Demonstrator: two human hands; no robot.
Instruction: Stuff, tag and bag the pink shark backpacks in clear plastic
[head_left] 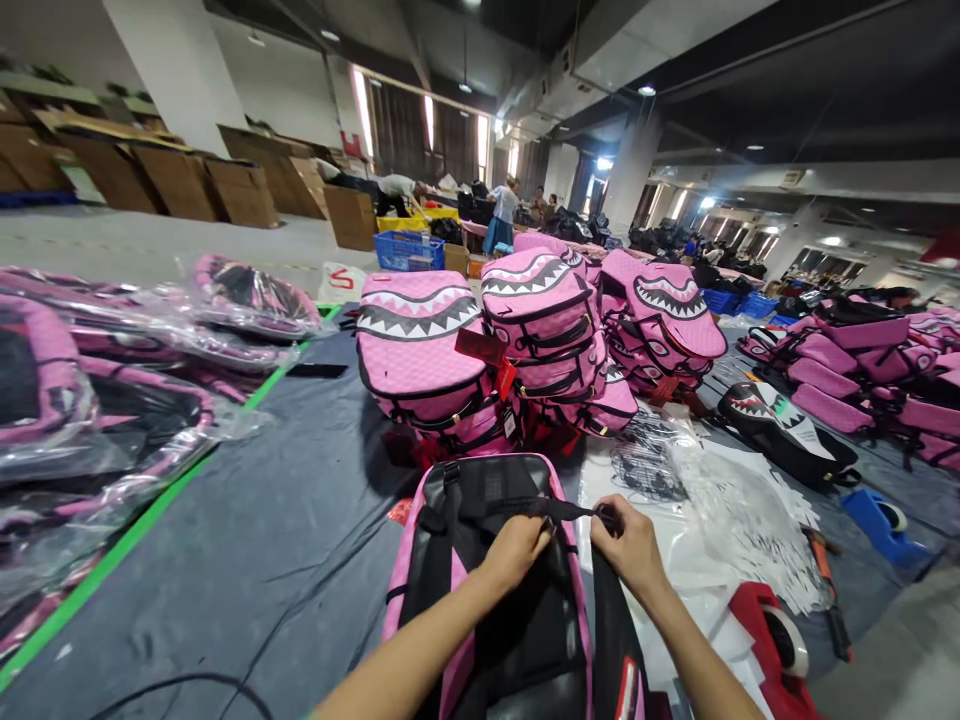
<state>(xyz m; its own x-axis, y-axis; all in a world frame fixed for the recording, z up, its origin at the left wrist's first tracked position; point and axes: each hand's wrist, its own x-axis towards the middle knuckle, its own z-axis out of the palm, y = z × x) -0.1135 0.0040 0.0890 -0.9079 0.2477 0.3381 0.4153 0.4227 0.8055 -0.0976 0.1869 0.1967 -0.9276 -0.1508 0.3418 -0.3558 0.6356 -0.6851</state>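
Note:
A pink and black backpack lies with its back panel and shoulder straps facing up, directly before me. Over the panel my left hand is closed on a black strap. Just past the bag's right side, my right hand pinches the same strap's other end, near a dark loop or buckle partly hidden by the fingers. Between the two hands the strap runs roughly level. A wide black shoulder strap hangs below my right hand, along the bag's right edge.
Pink shark-mouth backpacks are piled behind the bag. Plastic-wrapped bags lie left beyond a green tape line. To the right are a clear plastic heap, a red tape dispenser and a blue one. Co-workers stand far back.

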